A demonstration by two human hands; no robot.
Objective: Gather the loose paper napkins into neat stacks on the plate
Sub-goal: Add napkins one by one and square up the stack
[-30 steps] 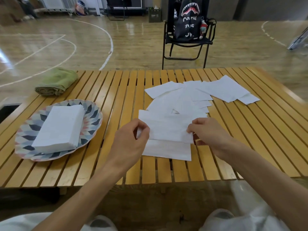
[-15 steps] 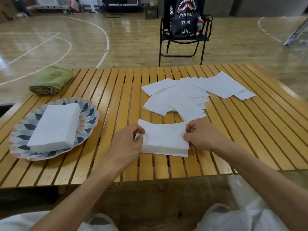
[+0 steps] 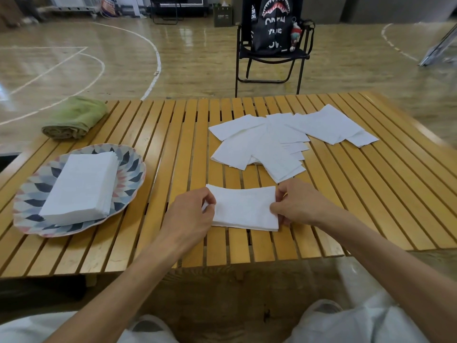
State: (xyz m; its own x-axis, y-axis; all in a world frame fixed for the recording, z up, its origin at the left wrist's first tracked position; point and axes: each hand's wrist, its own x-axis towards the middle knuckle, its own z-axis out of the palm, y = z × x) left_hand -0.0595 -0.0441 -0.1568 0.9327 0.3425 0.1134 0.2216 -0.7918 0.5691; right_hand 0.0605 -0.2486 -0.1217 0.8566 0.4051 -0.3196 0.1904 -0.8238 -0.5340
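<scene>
Squaring a small napkin bundle (image 3: 244, 207) pulled clear of the loose pile (image 3: 284, 142), left hand (image 3: 190, 216) and right hand (image 3: 296, 206) pinching its ends on the surface (image 3: 371, 194); ready for the plate (image 3: 133, 167).

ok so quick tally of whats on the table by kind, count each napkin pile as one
napkin piles: 3, the stack on the plate, the small stack both hands hold, the loose spread
plate: 1
green towel: 1
total: 5

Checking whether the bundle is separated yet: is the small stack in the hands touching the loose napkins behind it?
Apart. The head view shows bare table slats between the small stack and the loose napkins.
</scene>
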